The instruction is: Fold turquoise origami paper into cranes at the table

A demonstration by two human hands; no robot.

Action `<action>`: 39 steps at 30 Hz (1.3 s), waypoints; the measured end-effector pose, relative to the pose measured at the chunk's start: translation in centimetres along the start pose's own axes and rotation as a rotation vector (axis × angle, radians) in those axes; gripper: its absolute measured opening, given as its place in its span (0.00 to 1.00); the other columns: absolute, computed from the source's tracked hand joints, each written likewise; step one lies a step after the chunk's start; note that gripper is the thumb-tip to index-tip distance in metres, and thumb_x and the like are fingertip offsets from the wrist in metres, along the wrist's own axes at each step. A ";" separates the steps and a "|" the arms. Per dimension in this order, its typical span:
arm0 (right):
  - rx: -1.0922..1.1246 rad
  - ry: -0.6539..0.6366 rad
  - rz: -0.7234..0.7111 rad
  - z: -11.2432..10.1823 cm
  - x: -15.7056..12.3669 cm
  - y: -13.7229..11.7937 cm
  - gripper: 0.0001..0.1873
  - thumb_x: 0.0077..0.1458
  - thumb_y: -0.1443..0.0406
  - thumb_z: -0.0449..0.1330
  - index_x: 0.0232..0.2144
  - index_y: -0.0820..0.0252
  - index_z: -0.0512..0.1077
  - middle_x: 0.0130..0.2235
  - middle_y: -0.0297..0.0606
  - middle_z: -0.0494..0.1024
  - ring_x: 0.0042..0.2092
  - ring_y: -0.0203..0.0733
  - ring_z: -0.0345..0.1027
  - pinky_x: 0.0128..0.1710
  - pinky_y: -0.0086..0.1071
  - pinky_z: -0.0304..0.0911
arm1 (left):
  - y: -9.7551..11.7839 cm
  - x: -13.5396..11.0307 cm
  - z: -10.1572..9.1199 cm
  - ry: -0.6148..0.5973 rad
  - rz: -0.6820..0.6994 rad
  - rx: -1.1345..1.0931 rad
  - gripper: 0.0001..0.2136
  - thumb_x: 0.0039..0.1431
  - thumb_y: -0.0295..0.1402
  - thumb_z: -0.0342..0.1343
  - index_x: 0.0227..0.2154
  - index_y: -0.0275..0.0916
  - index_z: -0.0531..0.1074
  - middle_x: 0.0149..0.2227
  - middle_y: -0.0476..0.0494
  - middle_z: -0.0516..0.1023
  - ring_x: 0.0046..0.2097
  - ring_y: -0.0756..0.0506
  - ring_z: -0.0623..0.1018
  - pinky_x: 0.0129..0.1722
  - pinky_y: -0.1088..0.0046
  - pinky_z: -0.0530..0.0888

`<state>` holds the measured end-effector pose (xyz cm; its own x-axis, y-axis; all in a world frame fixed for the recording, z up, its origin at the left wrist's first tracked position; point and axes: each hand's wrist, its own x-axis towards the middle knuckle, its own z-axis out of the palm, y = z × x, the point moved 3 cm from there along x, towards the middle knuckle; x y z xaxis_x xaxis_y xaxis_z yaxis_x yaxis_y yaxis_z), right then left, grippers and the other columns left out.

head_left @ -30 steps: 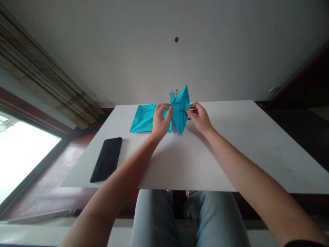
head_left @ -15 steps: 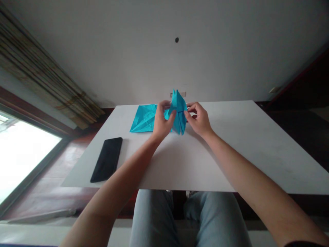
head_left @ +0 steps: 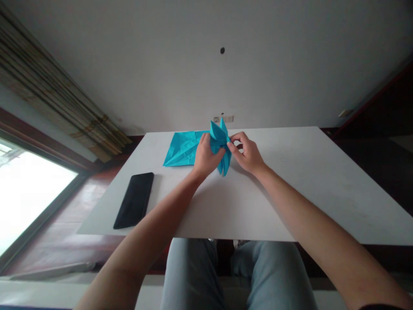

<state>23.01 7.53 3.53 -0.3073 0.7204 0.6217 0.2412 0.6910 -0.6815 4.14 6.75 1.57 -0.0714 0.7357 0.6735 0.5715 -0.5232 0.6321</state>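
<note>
Between my hands, above the far part of the white table, stands a folded blue paper piece [head_left: 219, 137] with several pointed flaps spread out. My left hand [head_left: 206, 155] grips its left side, the thumb pressed against the front of the folds. On the right edge, my right hand [head_left: 245, 151] pinches the paper between thumb and fingers. Behind and left of my left hand, a creased blue paper sheet [head_left: 180, 148] lies flat; my hand and the folded piece cover part of it.
A black smartphone [head_left: 134, 200] lies near the left edge of the white table [head_left: 316, 185]. Beyond the table's far edge is a wall with sockets [head_left: 229, 119]. A curtain [head_left: 64, 90] hangs at the left.
The folded paper has turned and its upper flaps have spread apart into separate points. My left hand has shifted slightly, its thumb now further in on the folds.
</note>
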 end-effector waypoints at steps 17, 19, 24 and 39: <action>0.075 0.188 0.130 1.1 -0.2 4.3 0.47 0.53 0.56 0.76 0.68 0.44 0.57 0.59 0.46 0.80 0.54 0.55 0.80 0.35 0.38 0.77 | 2.0 -0.3 -0.5 -0.030 0.103 -0.056 0.15 0.64 0.21 0.59 0.48 0.46 0.74 0.51 0.42 0.82 0.50 0.43 0.83 0.48 0.67 0.82; 0.075 0.184 0.150 0.9 -0.2 4.3 0.43 0.53 0.57 0.75 0.66 0.45 0.60 0.55 0.42 0.81 0.50 0.52 0.81 0.38 0.40 0.77 | 2.3 -0.4 -0.7 -0.037 0.127 -0.049 0.14 0.65 0.20 0.59 0.48 0.46 0.74 0.51 0.42 0.81 0.51 0.43 0.83 0.48 0.67 0.82; 0.044 0.227 0.122 0.6 -0.3 3.5 0.36 0.54 0.53 0.75 0.59 0.46 0.64 0.46 0.37 0.81 0.47 0.51 0.80 0.50 0.45 0.77 | 2.7 -0.6 -0.7 -0.082 0.248 -0.073 0.15 0.64 0.20 0.60 0.49 0.45 0.75 0.52 0.42 0.79 0.50 0.43 0.81 0.49 0.65 0.83; -0.134 0.282 0.064 -0.4 0.1 2.5 0.07 0.63 0.60 0.65 0.44 0.48 0.74 0.45 0.39 0.84 0.44 0.51 0.78 0.40 0.42 0.73 | 2.3 -0.9 0.0 -0.080 0.194 -0.004 0.21 0.60 0.21 0.63 0.53 0.46 0.73 0.53 0.41 0.80 0.52 0.41 0.82 0.54 0.60 0.85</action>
<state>23.99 9.32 2.03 -0.0248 0.7375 0.6749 0.3766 0.6322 -0.6771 5.54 4.89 2.47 0.1047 0.6524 0.7506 0.5648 -0.6602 0.4951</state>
